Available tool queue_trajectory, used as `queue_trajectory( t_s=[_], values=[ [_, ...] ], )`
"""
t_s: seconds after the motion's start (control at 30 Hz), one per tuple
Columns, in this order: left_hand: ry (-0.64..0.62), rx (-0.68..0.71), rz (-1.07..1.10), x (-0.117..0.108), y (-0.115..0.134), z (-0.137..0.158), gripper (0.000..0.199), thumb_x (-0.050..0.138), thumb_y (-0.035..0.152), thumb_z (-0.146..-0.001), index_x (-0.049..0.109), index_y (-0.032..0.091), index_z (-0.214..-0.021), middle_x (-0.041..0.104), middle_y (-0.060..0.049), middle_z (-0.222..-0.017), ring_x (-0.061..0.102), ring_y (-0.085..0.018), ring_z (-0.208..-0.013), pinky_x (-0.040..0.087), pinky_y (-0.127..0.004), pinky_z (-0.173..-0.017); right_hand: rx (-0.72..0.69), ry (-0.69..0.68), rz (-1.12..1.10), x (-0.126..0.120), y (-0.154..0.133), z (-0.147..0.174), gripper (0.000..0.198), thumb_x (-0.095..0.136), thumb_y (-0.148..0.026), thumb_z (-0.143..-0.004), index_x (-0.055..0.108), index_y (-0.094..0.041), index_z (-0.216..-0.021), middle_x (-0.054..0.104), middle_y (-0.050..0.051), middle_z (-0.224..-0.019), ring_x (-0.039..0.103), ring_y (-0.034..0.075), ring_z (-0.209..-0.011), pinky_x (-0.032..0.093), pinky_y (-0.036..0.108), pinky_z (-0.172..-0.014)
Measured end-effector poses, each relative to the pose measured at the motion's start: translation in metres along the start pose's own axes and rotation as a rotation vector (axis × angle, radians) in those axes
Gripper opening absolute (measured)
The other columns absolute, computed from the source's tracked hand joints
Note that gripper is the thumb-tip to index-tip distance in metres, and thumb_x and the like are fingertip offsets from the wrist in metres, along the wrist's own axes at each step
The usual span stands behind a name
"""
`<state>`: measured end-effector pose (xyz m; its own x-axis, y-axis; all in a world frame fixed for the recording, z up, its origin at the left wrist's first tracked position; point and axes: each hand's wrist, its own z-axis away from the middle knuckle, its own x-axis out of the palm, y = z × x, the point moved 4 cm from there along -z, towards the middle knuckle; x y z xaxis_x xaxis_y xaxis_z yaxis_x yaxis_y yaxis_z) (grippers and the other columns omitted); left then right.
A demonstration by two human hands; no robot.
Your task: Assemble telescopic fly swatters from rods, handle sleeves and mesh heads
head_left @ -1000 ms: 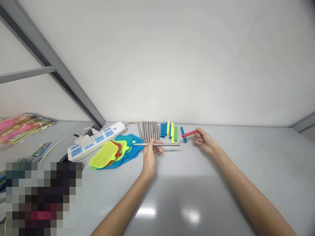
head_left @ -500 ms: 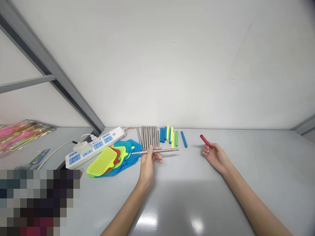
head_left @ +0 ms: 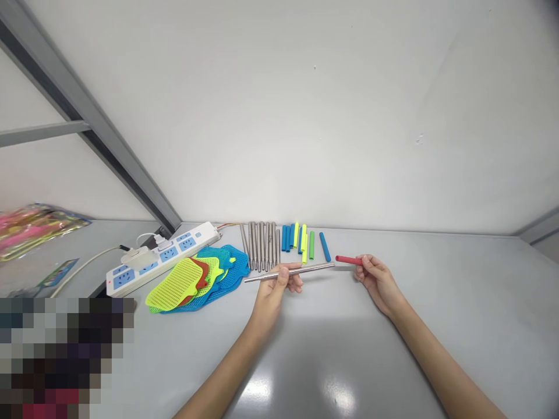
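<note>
Between thumb and fingers, my left hand [head_left: 277,291] grips a thin metal rod [head_left: 312,268], which points right and tilts slightly up. My right hand [head_left: 379,280] is closed on the rear end of a red tube [head_left: 348,260]. The tube's open end faces the rod's tip, a small gap apart. Behind my left hand lies a row of several metal rods [head_left: 262,244]. To their right are several blue and yellow tubes [head_left: 304,238], a green tube [head_left: 311,245] and a separate blue tube [head_left: 325,247].
Left of my left hand, mesh fly swatter heads [head_left: 177,283] in yellow-green, blue and orange lie overlapped. Behind them stands a white power strip [head_left: 177,256] with plugs and cables. Packaged colourful items [head_left: 39,230] lie far left. A pale wall [head_left: 332,116] borders the grey table [head_left: 437,273].
My left hand has moved right with the metal rod. My right hand has turned the red tube nearly level and brought it left, its open end now close to the rod's tip.
</note>
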<state>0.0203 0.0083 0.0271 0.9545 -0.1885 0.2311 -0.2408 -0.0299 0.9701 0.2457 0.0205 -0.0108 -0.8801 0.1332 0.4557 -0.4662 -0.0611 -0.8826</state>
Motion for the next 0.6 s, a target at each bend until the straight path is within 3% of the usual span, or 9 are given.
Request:
queue_trajectory(
  t_s=[0.6],
  values=[
    [0.054, -0.061, 0.102, 0.002, -0.004, 0.003, 0.036, 0.04, 0.04, -0.079, 0.059, 0.013, -0.092, 0.053, -0.003, -0.065, 0.047, -0.011, -0.061, 0.038, -0.025, -0.062, 0.0, 0.003, -0.006, 0.011, 0.009, 0.011, 0.013, 0.053, -0.031, -0.074, 0.056, -0.019, -0.07, 0.043, -0.001, -0.054, 0.038, 0.009, -0.05, 0.033, 0.025, -0.048]
  ],
)
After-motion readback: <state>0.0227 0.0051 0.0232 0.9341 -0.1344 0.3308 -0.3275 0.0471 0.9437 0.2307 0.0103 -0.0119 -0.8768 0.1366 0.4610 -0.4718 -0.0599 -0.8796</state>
